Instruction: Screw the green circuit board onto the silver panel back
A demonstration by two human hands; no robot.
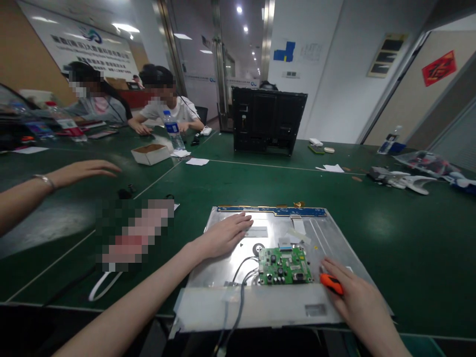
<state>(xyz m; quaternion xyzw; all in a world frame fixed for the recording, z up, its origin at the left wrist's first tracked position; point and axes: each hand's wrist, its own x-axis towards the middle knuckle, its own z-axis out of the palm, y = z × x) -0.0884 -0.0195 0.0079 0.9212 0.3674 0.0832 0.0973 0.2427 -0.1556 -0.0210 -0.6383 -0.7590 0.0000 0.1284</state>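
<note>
Both the left hand (228,234) and the right hand (359,293) are on a silver panel (330,239) at the near edge of the green desk (416,243); the left lies flat, fingers straight and slightly parted, gripping nothing, while the right has its fingers closed around an orange-handled tool (331,284) near the panel's right edge, a green circuit board (284,267) between them

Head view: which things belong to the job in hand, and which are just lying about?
Seemingly in the job:
metal panel, under left hand
green circuit board
orange tool, in right hand

Apparently lying about:
open box
blue-capped bottle
plastic bag
</note>
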